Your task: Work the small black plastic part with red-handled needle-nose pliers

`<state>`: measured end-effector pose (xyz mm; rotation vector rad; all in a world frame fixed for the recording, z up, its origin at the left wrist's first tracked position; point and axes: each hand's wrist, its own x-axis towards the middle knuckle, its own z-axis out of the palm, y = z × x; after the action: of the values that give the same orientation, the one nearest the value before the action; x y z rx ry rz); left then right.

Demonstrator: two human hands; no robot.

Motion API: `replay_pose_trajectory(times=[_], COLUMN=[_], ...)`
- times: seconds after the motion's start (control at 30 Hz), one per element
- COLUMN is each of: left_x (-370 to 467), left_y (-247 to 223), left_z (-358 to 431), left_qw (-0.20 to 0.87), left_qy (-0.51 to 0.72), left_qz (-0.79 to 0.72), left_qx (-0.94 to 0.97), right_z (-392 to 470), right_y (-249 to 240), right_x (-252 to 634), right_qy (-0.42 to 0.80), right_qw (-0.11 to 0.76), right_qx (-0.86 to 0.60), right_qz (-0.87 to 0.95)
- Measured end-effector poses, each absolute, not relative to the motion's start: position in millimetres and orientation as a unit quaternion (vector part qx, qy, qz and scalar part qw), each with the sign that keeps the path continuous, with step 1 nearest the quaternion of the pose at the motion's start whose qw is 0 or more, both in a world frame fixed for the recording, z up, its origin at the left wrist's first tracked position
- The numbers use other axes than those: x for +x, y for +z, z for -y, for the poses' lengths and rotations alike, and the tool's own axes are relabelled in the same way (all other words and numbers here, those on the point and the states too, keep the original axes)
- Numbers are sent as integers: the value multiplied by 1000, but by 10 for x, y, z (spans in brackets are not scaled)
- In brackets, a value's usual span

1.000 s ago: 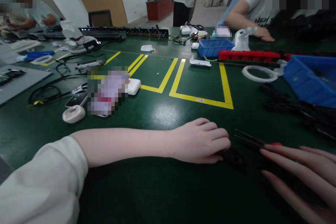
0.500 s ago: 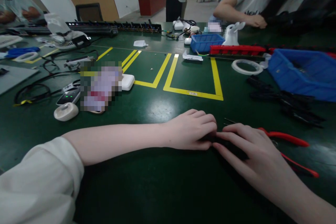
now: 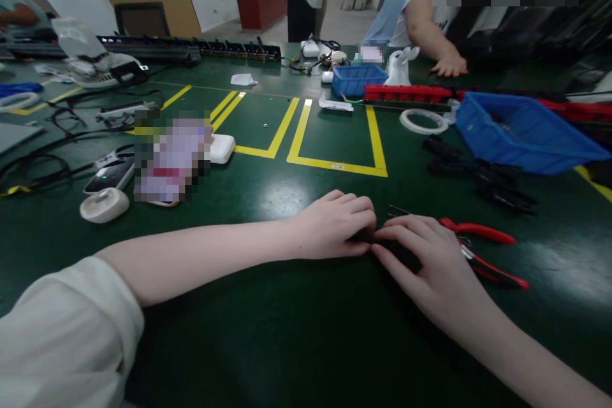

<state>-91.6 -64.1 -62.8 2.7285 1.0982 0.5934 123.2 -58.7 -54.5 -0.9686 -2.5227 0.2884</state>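
My left hand (image 3: pixel 337 226) rests low over the green table, its fingers curled in and the thumb drawn close beneath them. Facing it, fingertips almost touching, my right hand (image 3: pixel 425 252) brings thumb and forefinger together in a pinch. Something dark seems to lie between the hands, but the fingers hide most of it. Just behind and right of my right hand lie red-handled pliers (image 3: pixel 488 233), partly covered by it. Two thin metal prongs (image 3: pixel 398 210) stick out above my right fingers; what they belong to is hidden.
A phone (image 3: pixel 172 162), a white case (image 3: pixel 222 148) and a cream rounded object (image 3: pixel 104 205) lie left. Yellow tape (image 3: pixel 335 166) marks the table. A blue bin (image 3: pixel 526 134), black parts (image 3: pixel 478 172) and a tape roll (image 3: pixel 424 121) are right. Another person's hand (image 3: pixel 449 64) rests across the table.
The view has swung slightly right, so everything sits further left. My hands keep the same pose, close together. The person across has moved an arm and now lays a hand flat on the table.
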Motion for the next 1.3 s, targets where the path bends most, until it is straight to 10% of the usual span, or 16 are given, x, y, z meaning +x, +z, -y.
replay_pose_trajectory(times=[0.73,1.3], left_x=[-880,-816], left_y=[-565,-503], left_z=[649,760], left_qw=[176,365], left_qy=[165,226], left_qz=[-390,-351], left_qx=[889,832], right_z=[649,716], right_y=[-532,-245], right_x=[1197,1349], right_qy=[-68,371], right_qw=[212,102], right_qx=[-227,-385], right_qz=[948,839])
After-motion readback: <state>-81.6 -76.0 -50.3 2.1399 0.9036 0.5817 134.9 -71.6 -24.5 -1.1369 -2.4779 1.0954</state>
